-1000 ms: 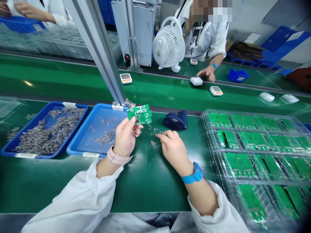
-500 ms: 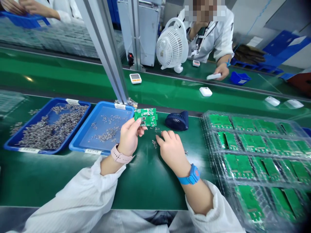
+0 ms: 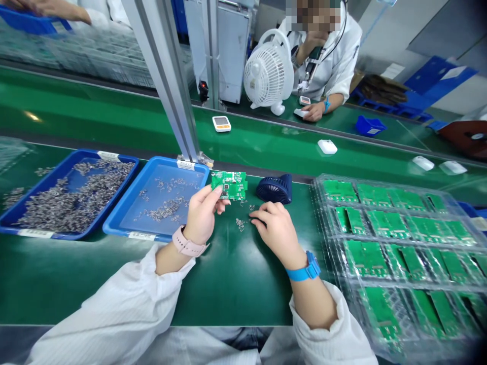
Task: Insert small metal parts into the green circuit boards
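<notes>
My left hand (image 3: 203, 210) is closed around the lower left edge of a green circuit board (image 3: 230, 185), with the thumb on its face. The board is held up over the table, chips and solder pads facing me. My right hand (image 3: 276, 228) is low over the table to the right, thumb and forefinger brought together at a tiny metal part (image 3: 250, 219); its exact shape is too small to make out. Loose small metal parts (image 3: 240, 224) lie on the green tabletop just left of those fingertips.
Left of my hands are a blue tray (image 3: 114, 228) with a few metal parts and a fuller blue tray (image 3: 85, 234). A small dark blue fan (image 3: 274, 189) stands behind my right hand. Clear trays of circuit boards (image 3: 365, 257) fill the right. White devices (image 3: 327, 147) lie on the green belt.
My right hand has shifted slightly right, and its thumb and forefinger have come together. The left hand still holds the board. Across the belt, a co-worker's hand has moved left with a white piece.
</notes>
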`<state>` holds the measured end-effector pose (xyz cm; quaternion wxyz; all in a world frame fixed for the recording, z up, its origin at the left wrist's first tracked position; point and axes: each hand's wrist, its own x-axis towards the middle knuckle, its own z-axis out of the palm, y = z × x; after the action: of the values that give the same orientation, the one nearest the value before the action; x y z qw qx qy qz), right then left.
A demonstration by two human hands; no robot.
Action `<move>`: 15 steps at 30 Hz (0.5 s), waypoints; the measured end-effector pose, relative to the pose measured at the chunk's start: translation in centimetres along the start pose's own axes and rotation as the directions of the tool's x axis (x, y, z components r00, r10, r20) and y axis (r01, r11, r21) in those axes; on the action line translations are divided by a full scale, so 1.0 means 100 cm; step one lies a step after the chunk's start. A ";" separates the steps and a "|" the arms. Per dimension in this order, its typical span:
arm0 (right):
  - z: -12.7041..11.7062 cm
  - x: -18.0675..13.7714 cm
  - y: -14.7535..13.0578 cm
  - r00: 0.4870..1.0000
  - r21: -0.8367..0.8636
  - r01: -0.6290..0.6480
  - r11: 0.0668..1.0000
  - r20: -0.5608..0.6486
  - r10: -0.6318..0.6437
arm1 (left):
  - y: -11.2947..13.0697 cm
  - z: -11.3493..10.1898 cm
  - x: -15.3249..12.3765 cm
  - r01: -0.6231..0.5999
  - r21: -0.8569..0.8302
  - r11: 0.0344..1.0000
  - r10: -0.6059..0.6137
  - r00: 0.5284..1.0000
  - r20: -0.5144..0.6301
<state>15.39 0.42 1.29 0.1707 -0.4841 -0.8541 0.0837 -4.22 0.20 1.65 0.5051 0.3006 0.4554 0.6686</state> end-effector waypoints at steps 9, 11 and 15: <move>0.006 0.003 -0.003 0.997 0.060 -0.025 0.998 0.070 0.021 | -0.005 0.000 -0.002 0.002 0.065 0.998 -0.004 0.999 0.035; 0.004 0.002 -0.004 0.996 0.042 -0.030 0.999 0.091 0.026 | -0.006 0.000 -0.001 0.002 0.077 0.997 -0.005 0.999 0.038; 0.003 0.000 -0.007 0.996 0.008 0.016 1.000 0.092 -0.017 | -0.008 -0.001 -0.001 -0.011 0.104 0.994 0.007 0.999 0.043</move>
<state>14.76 0.07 1.25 0.1335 -0.4721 -0.8647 0.1077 -3.96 0.12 0.93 0.4955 0.3429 0.4775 0.6395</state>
